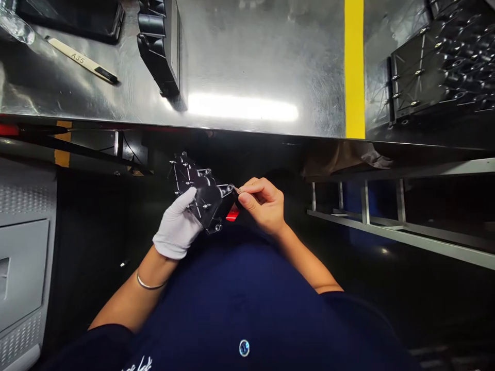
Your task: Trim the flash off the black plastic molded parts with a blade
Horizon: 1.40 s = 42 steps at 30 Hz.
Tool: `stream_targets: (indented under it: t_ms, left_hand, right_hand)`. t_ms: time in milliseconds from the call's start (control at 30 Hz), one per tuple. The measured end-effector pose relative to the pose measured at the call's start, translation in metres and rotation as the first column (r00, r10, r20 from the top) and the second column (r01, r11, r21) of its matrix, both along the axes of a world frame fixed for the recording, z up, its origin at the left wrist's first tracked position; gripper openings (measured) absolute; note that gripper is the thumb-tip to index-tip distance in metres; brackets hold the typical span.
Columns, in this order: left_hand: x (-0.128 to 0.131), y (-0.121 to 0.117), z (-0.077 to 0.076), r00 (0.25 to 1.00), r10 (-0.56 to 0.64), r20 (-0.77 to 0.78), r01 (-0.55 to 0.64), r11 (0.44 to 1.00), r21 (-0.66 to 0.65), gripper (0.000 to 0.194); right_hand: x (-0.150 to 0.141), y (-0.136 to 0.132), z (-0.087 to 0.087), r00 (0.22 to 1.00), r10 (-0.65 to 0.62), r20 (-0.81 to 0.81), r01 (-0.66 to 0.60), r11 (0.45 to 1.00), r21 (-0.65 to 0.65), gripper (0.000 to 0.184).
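White glove on your left hand (176, 226): grip clamped on the black part (209, 202), thumb over its face, fingers mostly out of sight. Part is tilted, mid-air, just ahead of your navy shirt (247, 299). Bare right hand (267, 205): thumb and forefinger pinch a small thin piece (237, 190) at the corner boss (230, 188); can't tell what it is, or if it touches. My read: fine fingertip work there. Lock the part with the left, let only right fingertips move, short and light, or you'll likely slip. If the boss reads dark, tip it toward the light. Farther, on the surface (263, 62): black moulding (166, 49) and A35-marked tool (79, 57) left, yellow stripe (355, 67) and more black parts (460, 67) right. No need to touch those now.
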<state>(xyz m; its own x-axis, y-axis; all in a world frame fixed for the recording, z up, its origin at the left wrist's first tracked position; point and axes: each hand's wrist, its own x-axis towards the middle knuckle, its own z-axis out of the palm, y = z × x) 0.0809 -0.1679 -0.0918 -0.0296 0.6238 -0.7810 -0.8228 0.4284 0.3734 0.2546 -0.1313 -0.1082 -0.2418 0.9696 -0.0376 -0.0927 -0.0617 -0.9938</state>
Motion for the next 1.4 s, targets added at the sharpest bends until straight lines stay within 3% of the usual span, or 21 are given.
stream_targets:
  t_ms: [167, 267, 333, 400, 467, 567, 633, 700, 767, 967, 1100, 1300, 1400]
  left_hand:
    - [0.001, -0.006, -0.003, 0.998, -0.059, -0.006, 0.06, 0.997, 0.045, 0.011]
    - [-0.001, -0.016, 0.001, 0.982, -0.176, -0.065, 0.184, 0.973, 0.143, 0.027]
    - [-0.006, -0.02, 0.005, 0.96, -0.246, -0.13, 0.27, 0.937, 0.221, 0.042]
    - [-0.012, -0.018, 0.008, 0.943, -0.271, -0.196, 0.318, 0.907, 0.277, 0.051]
    - [-0.02, -0.015, 0.008, 0.929, -0.282, -0.241, 0.347, 0.889, 0.298, 0.052]
    - [-0.027, -0.011, 0.004, 0.903, -0.332, -0.273, 0.408, 0.862, 0.301, 0.051]
    - [-0.026, -0.01, 0.001, 0.888, -0.369, -0.276, 0.444, 0.843, 0.304, 0.049]
    - [-0.023, -0.011, 0.0, 0.889, -0.374, -0.263, 0.444, 0.844, 0.301, 0.045]
    - [-0.018, -0.011, 0.0, 0.905, -0.354, -0.238, 0.414, 0.864, 0.287, 0.042]
    - [-0.013, -0.014, -0.003, 0.94, -0.285, -0.186, 0.324, 0.916, 0.235, 0.045]
    - [-0.01, -0.015, -0.007, 0.952, -0.256, -0.168, 0.29, 0.932, 0.219, 0.039]
    - [-0.002, -0.012, -0.003, 0.965, -0.221, -0.141, 0.245, 0.952, 0.185, 0.039]
    - [0.0, -0.011, -0.003, 0.971, -0.205, -0.124, 0.225, 0.959, 0.172, 0.039]
  right_hand:
    - [-0.004, 0.003, -0.008, 0.998, -0.035, 0.052, 0.035, 0.999, -0.001, 0.036]
    - [-0.001, 0.009, -0.013, 0.988, -0.076, 0.135, 0.082, 0.996, -0.036, 0.041]
    - [0.006, 0.01, -0.01, 0.984, 0.019, 0.177, -0.013, 0.999, -0.039, 0.042]
    - [0.015, 0.009, -0.003, 0.96, 0.189, 0.205, -0.203, 0.978, 0.049, 0.043]
    - [0.023, 0.009, 0.006, 0.907, 0.338, 0.251, -0.395, 0.89, 0.227, 0.045]
    - [0.027, 0.008, 0.014, 0.847, 0.401, 0.348, -0.527, 0.714, 0.461, 0.044]
    - [0.027, 0.007, 0.014, 0.822, 0.409, 0.395, -0.567, 0.642, 0.516, 0.045]
    - [0.026, 0.008, 0.013, 0.787, 0.439, 0.432, -0.615, 0.608, 0.502, 0.05]
    - [0.026, 0.01, 0.011, 0.768, 0.446, 0.459, -0.637, 0.605, 0.478, 0.056]
    - [0.026, 0.015, 0.007, 0.83, 0.303, 0.468, -0.533, 0.679, 0.506, 0.054]
    - [0.025, 0.015, 0.007, 0.825, 0.257, 0.504, -0.529, 0.665, 0.528, 0.058]
    - [0.025, 0.018, 0.007, 0.911, 0.083, 0.404, -0.351, 0.669, 0.655, 0.041]
    - [0.025, 0.019, 0.007, 0.899, 0.071, 0.431, -0.374, 0.636, 0.675, 0.041]
